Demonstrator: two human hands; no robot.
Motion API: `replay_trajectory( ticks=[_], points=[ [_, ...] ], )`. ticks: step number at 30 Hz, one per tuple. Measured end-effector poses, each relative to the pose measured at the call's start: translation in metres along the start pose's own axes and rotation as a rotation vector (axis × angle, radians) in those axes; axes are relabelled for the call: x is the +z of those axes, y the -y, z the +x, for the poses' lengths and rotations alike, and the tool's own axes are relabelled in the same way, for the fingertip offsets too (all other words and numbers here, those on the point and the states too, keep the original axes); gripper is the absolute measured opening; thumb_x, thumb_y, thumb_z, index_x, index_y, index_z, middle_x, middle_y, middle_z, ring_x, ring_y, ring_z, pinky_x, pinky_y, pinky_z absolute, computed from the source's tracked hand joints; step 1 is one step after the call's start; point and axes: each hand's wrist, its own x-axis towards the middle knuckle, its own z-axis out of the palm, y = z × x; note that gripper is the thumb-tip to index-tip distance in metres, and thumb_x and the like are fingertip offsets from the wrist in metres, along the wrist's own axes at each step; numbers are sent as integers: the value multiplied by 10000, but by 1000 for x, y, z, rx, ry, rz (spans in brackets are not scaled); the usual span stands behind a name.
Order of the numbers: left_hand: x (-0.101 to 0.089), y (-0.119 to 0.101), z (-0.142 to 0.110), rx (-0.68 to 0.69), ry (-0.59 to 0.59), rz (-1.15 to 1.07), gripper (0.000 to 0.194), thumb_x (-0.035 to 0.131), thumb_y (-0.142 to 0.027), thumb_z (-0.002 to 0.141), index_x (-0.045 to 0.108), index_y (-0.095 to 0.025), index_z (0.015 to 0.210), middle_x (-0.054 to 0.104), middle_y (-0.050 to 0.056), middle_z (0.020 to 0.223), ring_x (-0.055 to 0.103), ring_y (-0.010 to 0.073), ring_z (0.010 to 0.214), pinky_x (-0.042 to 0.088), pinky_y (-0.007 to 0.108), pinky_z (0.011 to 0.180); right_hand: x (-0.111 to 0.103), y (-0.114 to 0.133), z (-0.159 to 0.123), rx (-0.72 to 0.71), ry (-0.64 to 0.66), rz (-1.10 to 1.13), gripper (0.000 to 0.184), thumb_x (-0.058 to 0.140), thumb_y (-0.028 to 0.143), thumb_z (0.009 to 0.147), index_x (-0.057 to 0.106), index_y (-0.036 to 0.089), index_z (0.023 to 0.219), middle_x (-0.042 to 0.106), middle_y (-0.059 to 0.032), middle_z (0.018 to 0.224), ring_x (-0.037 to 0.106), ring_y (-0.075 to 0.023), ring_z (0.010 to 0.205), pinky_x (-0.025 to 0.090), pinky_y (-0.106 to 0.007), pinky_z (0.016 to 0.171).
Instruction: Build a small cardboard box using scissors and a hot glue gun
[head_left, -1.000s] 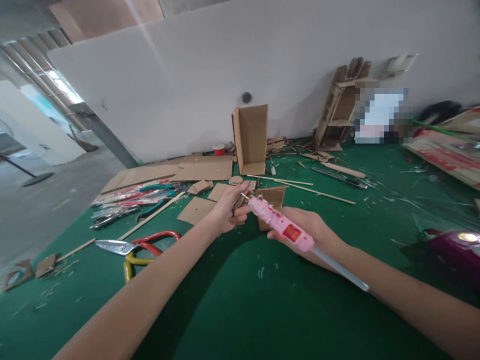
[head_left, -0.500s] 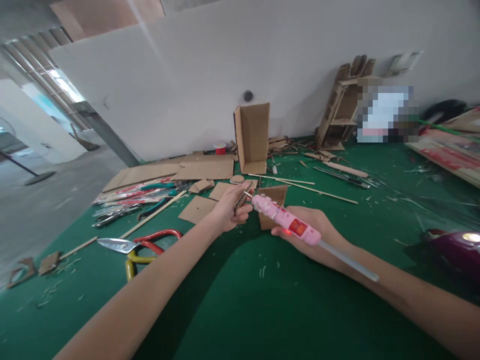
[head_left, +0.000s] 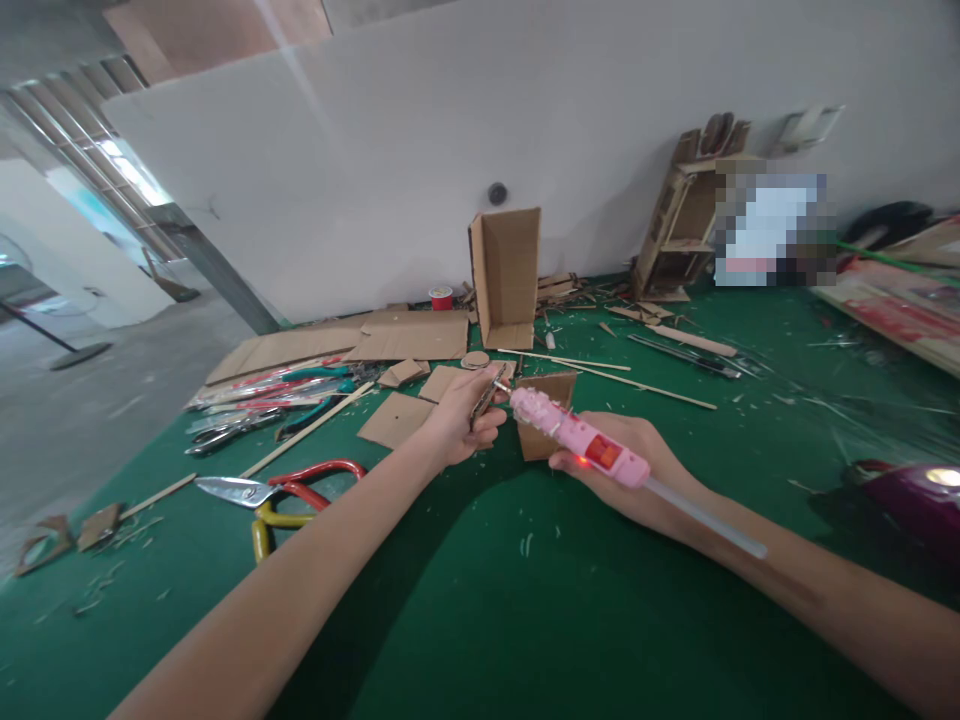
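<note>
My right hand (head_left: 611,465) is closed around a pink hot glue gun (head_left: 574,435), with a clear glue stick (head_left: 709,518) jutting from its back end and a small red light lit on its side. Pinched in my left hand (head_left: 465,415) is a small piece of cardboard (head_left: 487,393), held on edge. The glue gun's metal nozzle (head_left: 504,385) meets or nearly meets that cardboard; contact is hard to judge. Behind the gun a bent cardboard piece (head_left: 536,440) stands on the green table (head_left: 480,610), partly hidden by the gun and my right hand.
Red-and-yellow-handled shears (head_left: 277,490) lie left of my left arm. Flat cardboard (head_left: 412,335), wrapped tools (head_left: 262,400) and thin wooden sticks (head_left: 637,382) are spread farther back. An open cardboard box (head_left: 510,275) stands by the wall. At right sits a purple object (head_left: 911,505).
The glue gun and my right hand have shifted slightly to the right. My left hand keeps its hold on the cardboard piece, almost unmoved.
</note>
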Motion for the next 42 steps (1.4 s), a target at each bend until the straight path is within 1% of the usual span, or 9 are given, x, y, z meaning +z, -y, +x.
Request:
replay_trajectory(
  ticks=[4,10,16,20,24,34,36,40,42],
  points=[
    [0,1,2,0,-11,6,252,596,-388,861,537,-153,790,496,-60,610,251,-6,282,131,128,272,-1,0,0,-38,62,-9,422,448,559,915,508,215,679,567,6,586,546,-125,500,384,-239,468],
    [4,-1,0,-7,-7,24,270,558,-376,891,525,-154,739,444,-66,605,248,-4,289,125,124,265,-6,2,3,208,-4,122,381,539,489,865,452,220,610,510,36,534,467,-107,450,353,-232,429],
    [3,-1,-1,-3,-10,28,263,548,-370,898,531,-154,748,459,-60,627,249,-9,294,134,121,272,-8,3,3,310,21,182,309,562,418,847,494,214,625,567,26,577,507,-116,492,368,-233,449],
    [4,-1,-1,3,-17,29,252,573,-369,883,519,-161,751,455,-67,603,248,-4,292,124,120,270,-8,3,2,212,47,155,360,541,478,854,480,218,612,530,33,531,474,-111,443,352,-239,425],
    [6,-1,-1,3,-28,31,223,580,-359,877,525,-164,784,466,-70,588,247,-2,289,131,116,274,-8,3,0,120,73,143,314,551,420,874,500,217,639,566,27,570,519,-113,480,373,-232,449],
    [9,-3,-3,-26,-36,39,280,599,-395,861,529,-150,744,460,-64,617,246,-12,288,135,119,270,-10,4,1,248,-27,135,367,566,427,858,429,218,589,502,40,524,459,-103,449,344,-226,417],
    [7,-2,-1,-17,-37,36,276,615,-398,849,529,-154,752,458,-69,603,249,-10,284,135,119,270,-10,5,0,187,5,105,373,545,435,881,439,216,598,516,35,531,470,-103,449,348,-228,424],
    [4,1,2,-17,-39,33,298,641,-426,825,532,-154,773,458,-79,588,228,-13,265,132,125,263,-7,2,-3,-69,93,23,390,468,495,929,541,195,690,599,-9,612,572,-131,530,395,-242,479],
    [4,1,2,-24,-35,34,316,659,-438,808,532,-151,773,465,-79,590,225,-15,262,129,126,262,-5,1,-4,-124,84,-7,411,442,516,939,565,187,726,615,-22,632,594,-141,554,402,-246,487]
  ],
)
